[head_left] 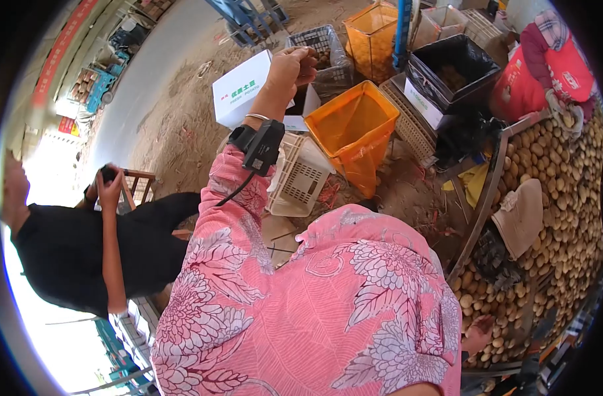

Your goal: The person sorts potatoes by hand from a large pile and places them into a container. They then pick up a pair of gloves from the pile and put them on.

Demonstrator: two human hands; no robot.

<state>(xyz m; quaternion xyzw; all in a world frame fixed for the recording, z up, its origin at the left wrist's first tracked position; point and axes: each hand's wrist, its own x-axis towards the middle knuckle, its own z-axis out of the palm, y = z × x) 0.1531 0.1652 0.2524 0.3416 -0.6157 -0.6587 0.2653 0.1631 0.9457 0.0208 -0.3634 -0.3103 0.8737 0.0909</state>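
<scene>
My left hand (293, 71) is raised at the end of my stretched arm, above the white potato carton (242, 89) and near a black crate with a plastic liner (318, 49). Its fingers are curled together, and what they hold, if anything, is hidden. At the lower right, my right hand (477, 334) is low beside the heap of potatoes (545, 198), partly covered by my pink sleeve. Its visible fingers look loosely extended, with nothing seen in them. Below my left forearm are an orange-lined bin (354, 125) and a cream plastic crate (298, 178).
A metal-edged rail (479, 204) borders the potatoes, where a beige cloth (520, 214) lies. Black-lined box (450, 72) and orange mesh bag (374, 46) stand at the back. A person in black (83, 257) is on the left; another in red (545, 69) is upper right.
</scene>
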